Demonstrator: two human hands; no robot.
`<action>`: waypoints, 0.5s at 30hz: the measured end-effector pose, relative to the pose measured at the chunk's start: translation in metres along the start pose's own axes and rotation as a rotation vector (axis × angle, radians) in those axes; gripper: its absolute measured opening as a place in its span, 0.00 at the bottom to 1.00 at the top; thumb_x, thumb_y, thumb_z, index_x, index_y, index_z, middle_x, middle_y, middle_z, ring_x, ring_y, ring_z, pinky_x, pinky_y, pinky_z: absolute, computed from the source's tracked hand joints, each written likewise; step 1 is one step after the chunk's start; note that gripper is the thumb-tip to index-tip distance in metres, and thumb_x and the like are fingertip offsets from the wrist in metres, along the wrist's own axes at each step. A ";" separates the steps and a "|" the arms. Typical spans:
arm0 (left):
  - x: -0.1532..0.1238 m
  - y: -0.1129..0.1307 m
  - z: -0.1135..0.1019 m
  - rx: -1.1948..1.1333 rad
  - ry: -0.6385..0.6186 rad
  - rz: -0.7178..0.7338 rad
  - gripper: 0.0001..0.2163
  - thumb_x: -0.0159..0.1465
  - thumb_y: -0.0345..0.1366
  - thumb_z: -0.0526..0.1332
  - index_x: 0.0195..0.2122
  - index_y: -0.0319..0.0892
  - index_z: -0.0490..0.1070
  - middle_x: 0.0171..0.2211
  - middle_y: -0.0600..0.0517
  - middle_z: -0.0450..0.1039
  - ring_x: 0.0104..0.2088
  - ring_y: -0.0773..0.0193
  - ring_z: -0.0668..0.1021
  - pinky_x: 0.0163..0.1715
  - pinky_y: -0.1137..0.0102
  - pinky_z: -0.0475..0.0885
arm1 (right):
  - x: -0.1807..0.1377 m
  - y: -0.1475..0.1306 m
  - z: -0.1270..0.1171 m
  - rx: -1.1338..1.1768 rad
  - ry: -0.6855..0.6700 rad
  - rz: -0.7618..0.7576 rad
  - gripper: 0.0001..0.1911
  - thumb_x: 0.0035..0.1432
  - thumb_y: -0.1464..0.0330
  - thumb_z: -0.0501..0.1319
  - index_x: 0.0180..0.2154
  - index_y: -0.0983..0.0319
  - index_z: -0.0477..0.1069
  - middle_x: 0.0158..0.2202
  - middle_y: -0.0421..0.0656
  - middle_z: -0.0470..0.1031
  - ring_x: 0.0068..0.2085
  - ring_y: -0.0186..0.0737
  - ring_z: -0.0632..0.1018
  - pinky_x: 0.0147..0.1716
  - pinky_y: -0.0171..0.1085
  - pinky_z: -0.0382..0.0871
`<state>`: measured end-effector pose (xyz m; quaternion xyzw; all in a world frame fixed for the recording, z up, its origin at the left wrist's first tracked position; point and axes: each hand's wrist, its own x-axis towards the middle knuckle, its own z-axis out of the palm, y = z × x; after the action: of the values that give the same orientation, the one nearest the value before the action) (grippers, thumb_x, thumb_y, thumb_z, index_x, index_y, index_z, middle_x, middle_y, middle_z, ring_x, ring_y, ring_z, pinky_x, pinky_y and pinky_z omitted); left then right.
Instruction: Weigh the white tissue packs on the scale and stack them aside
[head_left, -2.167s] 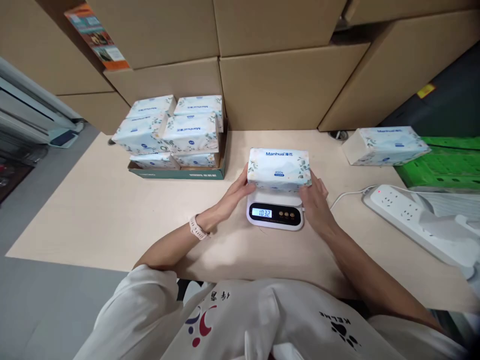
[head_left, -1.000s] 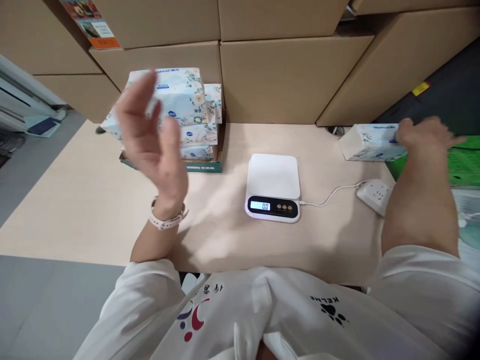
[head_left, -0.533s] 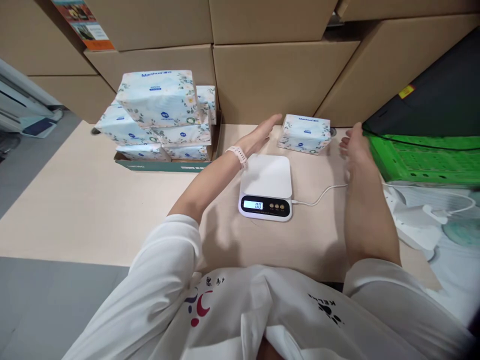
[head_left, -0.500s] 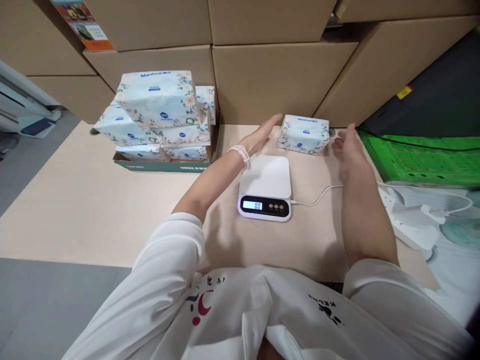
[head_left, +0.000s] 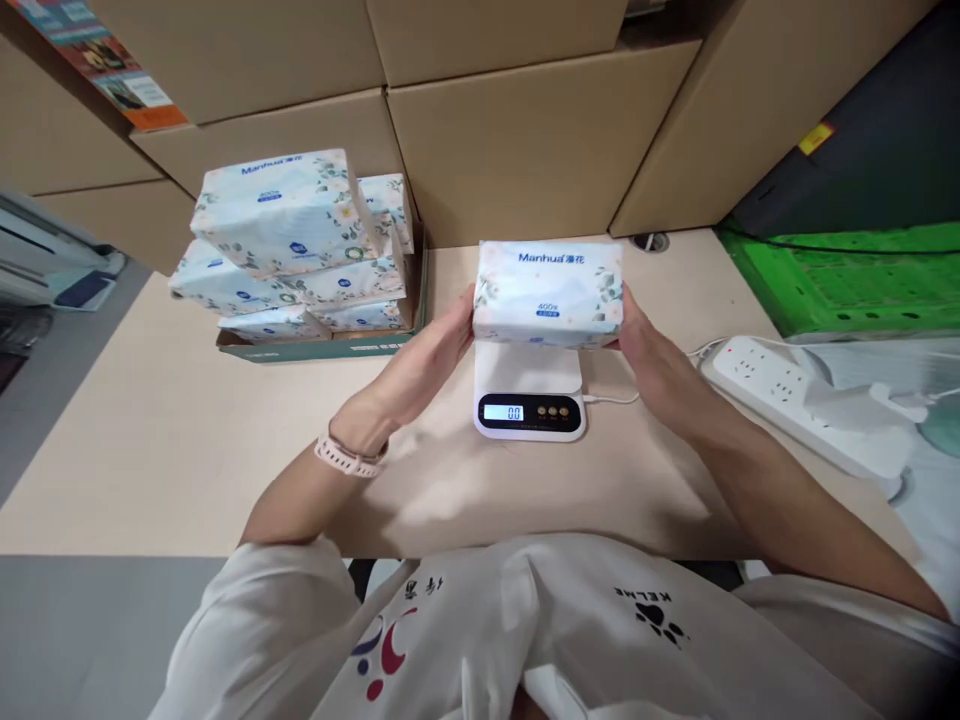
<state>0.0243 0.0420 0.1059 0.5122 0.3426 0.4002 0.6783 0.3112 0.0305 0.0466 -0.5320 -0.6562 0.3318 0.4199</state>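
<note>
A white tissue pack (head_left: 548,291) with a floral print and blue lettering hangs just above a small white kitchen scale (head_left: 529,398). My left hand (head_left: 420,362) grips its left end and my right hand (head_left: 651,350) grips its right end. The scale's lit display reads 0.0. To the left, several like tissue packs (head_left: 289,240) are stacked in a low green cardboard tray (head_left: 315,349), one pack lying on top of the stack.
Large cardboard boxes (head_left: 517,150) line the back of the pale wooden table (head_left: 165,440). A white power strip (head_left: 795,395) lies at the right with a cable to the scale. A green crate (head_left: 847,280) stands at the far right.
The earlier pack went from the scale onto the left stack. Both hands reached to a pack at the back right, took hold of it, and brought it over the scale.
</note>
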 end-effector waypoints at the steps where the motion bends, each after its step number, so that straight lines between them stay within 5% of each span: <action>1: -0.009 -0.004 0.000 -0.010 0.003 -0.016 0.25 0.71 0.57 0.61 0.62 0.51 0.77 0.74 0.59 0.65 0.80 0.51 0.53 0.82 0.56 0.49 | -0.008 -0.002 0.003 -0.012 -0.042 0.042 0.38 0.68 0.40 0.53 0.74 0.41 0.57 0.74 0.36 0.66 0.77 0.55 0.64 0.75 0.69 0.60; 5: -0.014 -0.027 -0.003 -0.063 0.016 -0.086 0.25 0.71 0.56 0.60 0.63 0.50 0.77 0.74 0.57 0.65 0.80 0.52 0.56 0.81 0.57 0.50 | -0.018 0.009 0.013 -0.035 -0.088 0.167 0.38 0.69 0.40 0.52 0.75 0.40 0.53 0.75 0.36 0.65 0.79 0.53 0.60 0.78 0.67 0.52; 10: -0.011 -0.041 -0.014 -0.103 0.035 -0.158 0.22 0.71 0.55 0.61 0.59 0.51 0.79 0.74 0.57 0.65 0.79 0.52 0.57 0.81 0.55 0.50 | -0.016 0.026 0.021 -0.007 -0.070 0.141 0.34 0.69 0.41 0.53 0.71 0.39 0.62 0.73 0.35 0.68 0.77 0.54 0.64 0.76 0.69 0.55; 15: -0.020 -0.019 -0.027 -0.135 0.318 -0.130 0.13 0.70 0.45 0.62 0.48 0.46 0.82 0.68 0.50 0.73 0.76 0.51 0.65 0.79 0.53 0.57 | -0.018 0.027 0.032 -0.017 0.317 0.072 0.32 0.72 0.45 0.49 0.70 0.49 0.65 0.71 0.47 0.70 0.68 0.52 0.75 0.71 0.62 0.67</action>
<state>-0.0043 0.0323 0.0827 0.3727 0.4502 0.4535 0.6729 0.2947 0.0194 0.0060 -0.6046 -0.5649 0.2527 0.5015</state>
